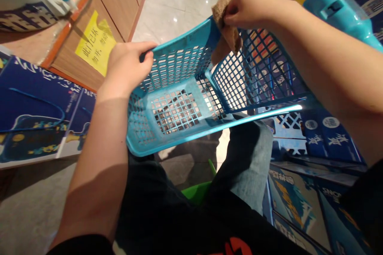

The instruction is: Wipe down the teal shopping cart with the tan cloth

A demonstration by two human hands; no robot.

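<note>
The left hand (128,67) curls closed over the rim of a blue plastic mesh basket (182,36), held tilted at the centre of view. At 1 o'clock, the right hand (251,6) pinches a brown fibrous cloth (229,34) against the basket's far rim. A yellow paper notice (95,44) sits on wooden cabinets (116,4) at 10 o'clock; printed blue cartons (329,135) lie at 4 o'clock.

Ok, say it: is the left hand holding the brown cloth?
No, the right hand holds the brown cloth; the left hand only grips the blue basket's rim.
</note>
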